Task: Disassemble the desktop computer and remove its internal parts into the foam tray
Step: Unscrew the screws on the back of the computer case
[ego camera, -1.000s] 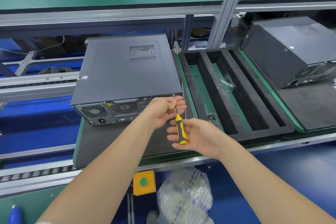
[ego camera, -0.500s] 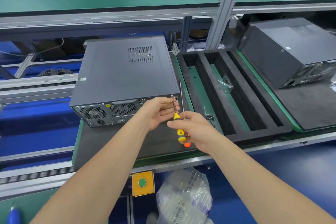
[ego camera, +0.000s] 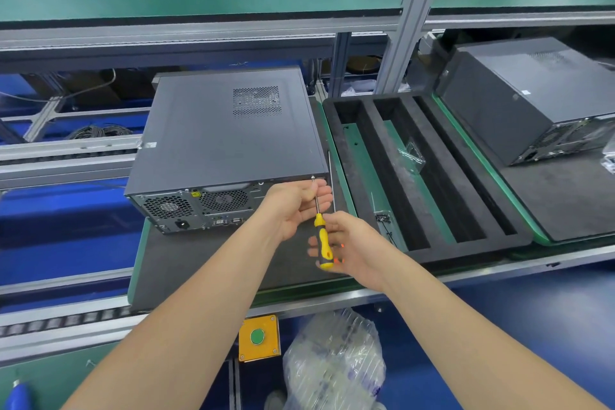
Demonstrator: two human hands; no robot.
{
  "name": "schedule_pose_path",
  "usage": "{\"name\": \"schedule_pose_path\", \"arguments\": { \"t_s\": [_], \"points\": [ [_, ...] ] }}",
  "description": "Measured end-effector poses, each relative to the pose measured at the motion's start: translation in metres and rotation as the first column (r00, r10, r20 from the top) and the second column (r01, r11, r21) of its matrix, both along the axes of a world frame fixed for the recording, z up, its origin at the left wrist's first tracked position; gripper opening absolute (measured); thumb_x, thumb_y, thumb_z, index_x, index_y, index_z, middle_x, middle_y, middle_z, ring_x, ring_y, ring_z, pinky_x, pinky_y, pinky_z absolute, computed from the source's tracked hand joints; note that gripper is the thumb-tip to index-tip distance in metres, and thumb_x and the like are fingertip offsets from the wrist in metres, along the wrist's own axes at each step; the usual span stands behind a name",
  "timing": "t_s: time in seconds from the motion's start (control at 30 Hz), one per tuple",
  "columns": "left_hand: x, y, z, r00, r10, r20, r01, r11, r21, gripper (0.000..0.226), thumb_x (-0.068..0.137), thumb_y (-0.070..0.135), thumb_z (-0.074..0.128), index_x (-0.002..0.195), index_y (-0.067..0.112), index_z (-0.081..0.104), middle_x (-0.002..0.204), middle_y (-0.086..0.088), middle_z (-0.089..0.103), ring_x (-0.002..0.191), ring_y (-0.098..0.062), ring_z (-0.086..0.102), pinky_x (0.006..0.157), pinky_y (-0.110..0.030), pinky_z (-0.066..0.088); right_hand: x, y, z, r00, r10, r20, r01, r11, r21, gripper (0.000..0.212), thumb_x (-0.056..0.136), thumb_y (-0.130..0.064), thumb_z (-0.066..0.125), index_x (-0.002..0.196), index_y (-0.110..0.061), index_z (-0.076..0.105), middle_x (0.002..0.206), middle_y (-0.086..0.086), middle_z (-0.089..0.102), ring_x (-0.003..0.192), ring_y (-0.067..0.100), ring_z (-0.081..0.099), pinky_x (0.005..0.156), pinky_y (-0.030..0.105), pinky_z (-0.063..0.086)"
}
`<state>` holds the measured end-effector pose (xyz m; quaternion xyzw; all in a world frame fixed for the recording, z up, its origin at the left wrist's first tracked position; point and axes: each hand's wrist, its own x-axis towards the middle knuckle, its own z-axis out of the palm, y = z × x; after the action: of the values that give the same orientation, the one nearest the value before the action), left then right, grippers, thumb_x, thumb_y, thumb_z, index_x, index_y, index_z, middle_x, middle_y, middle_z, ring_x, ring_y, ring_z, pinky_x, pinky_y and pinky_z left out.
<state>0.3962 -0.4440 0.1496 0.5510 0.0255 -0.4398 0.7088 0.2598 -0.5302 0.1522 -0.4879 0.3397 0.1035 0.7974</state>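
A dark grey desktop computer [ego camera: 219, 140] lies on its side on a black mat, its rear panel with fans facing me. A black foam tray [ego camera: 466, 190] with long slots sits right of it. My right hand [ego camera: 352, 245] grips the yellow handle of a screwdriver [ego camera: 322, 236]. The screwdriver's tip sits on a screw at the top right rear corner of the case. My left hand [ego camera: 296, 205] curls around the metal shaft just below that corner.
A second grey computer [ego camera: 529, 100] stands on another mat at the far right. A small clear bag [ego camera: 411, 156] lies in a tray slot. Below the conveyor edge are a yellow box with a green button [ego camera: 258, 337] and a plastic bag [ego camera: 332, 363].
My right hand shifted its grip on the yellow handle, turning the screwdriver. The tip has stayed at the corner screw, and my left hand kept steadying the shaft.
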Motion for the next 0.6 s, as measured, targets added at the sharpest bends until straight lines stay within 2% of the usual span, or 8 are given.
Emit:
{"name": "schedule_pose_path", "arguments": {
  "t_s": [0.03, 0.1, 0.2, 0.4, 0.5, 0.6],
  "points": [
    [-0.0011, -0.0005, 0.0004, 1.0, -0.004, -0.003, 0.004, 1.0, -0.005, 0.021, 0.104, -0.001, 0.049, 0.107, 0.001, 0.07, 0.095, -0.011, 0.08, 0.086, -0.021, 0.078, 0.067, -0.027, 0.062, -0.0027, -0.0006, 0.0014, 1.0, 0.006, 0.005, -0.007, 0.996, 0.088, 0.031, 0.097, -0.037, 0.062, 0.109, -0.009, 0.066, 0.1, 0.019, 0.072, 0.093, 0.034, 0.074, 0.085, 0.046, 0.061],
    [-0.0038, -0.0014, 0.001, 1.0, -0.008, -0.027, 0.007, 0.999, -0.036, 0.026, 0.106, -0.001, 0.043, 0.112, 0.001, 0.069, 0.1, -0.01, 0.079, 0.09, -0.021, 0.078, 0.068, -0.027, 0.062, -0.0069, -0.0009, 0.0028, 0.999, 0.024, 0.033, -0.03, 0.981, 0.189, 0.033, 0.101, -0.035, 0.054, 0.115, -0.006, 0.062, 0.098, 0.02, 0.071, 0.094, 0.036, 0.074, 0.082, 0.046, 0.061],
    [-0.0054, -0.0017, 0.002, 0.994, 0.005, -0.112, -0.017, 0.994, -0.106, 0.029, 0.107, 0.002, 0.04, 0.12, -0.001, 0.066, 0.106, -0.012, 0.078, 0.094, -0.023, 0.077, 0.073, -0.029, 0.062, -0.0083, -0.0005, 0.0035, 0.996, 0.075, 0.055, -0.08, 0.992, 0.097, 0.038, 0.107, -0.032, 0.045, 0.127, -0.005, 0.064, 0.096, 0.014, 0.072, 0.085, 0.028, 0.074, 0.07, 0.04, 0.06],
    [-0.0013, 0.0015, 0.0069, 0.964, 0.043, -0.264, -0.094, 0.978, -0.185, 0.034, 0.097, 0.005, 0.048, 0.124, -0.01, 0.061, 0.114, -0.025, 0.073, 0.104, -0.037, 0.074, 0.081, -0.041, 0.064, -0.0085, -0.0018, 0.0021, 0.991, 0.066, 0.118, -0.057, 0.995, -0.083, 0.031, 0.097, -0.028, 0.071, 0.117, -0.005, 0.064, 0.093, 0.013, 0.074, 0.085, 0.029, 0.076, 0.065, 0.036, 0.06],
    [-0.002, -0.0027, 0.008, 0.964, 0.07, -0.256, -0.114, 0.981, -0.158, 0.033, 0.1, 0.016, 0.054, 0.122, -0.007, 0.063, 0.112, -0.023, 0.075, 0.101, -0.034, 0.075, 0.084, -0.04, 0.063, -0.0079, -0.0011, 0.0004, 0.993, 0.044, 0.114, -0.032, 0.994, -0.103, 0.032, 0.093, -0.028, 0.077, 0.112, -0.007, 0.061, 0.089, 0.012, 0.074, 0.081, 0.029, 0.076, 0.061, 0.035, 0.059],
    [-0.0057, -0.0055, 0.0049, 0.971, 0.088, -0.224, -0.12, 0.984, -0.129, 0.027, 0.102, 0.015, 0.059, 0.121, -0.004, 0.064, 0.11, -0.019, 0.076, 0.099, -0.029, 0.076, 0.082, -0.037, 0.064, -0.0082, -0.0016, 0.0003, 0.992, 0.049, 0.113, -0.036, 0.993, -0.113, 0.033, 0.091, -0.029, 0.078, 0.111, -0.008, 0.061, 0.09, 0.011, 0.075, 0.082, 0.029, 0.076, 0.061, 0.034, 0.059]
  ]
}}
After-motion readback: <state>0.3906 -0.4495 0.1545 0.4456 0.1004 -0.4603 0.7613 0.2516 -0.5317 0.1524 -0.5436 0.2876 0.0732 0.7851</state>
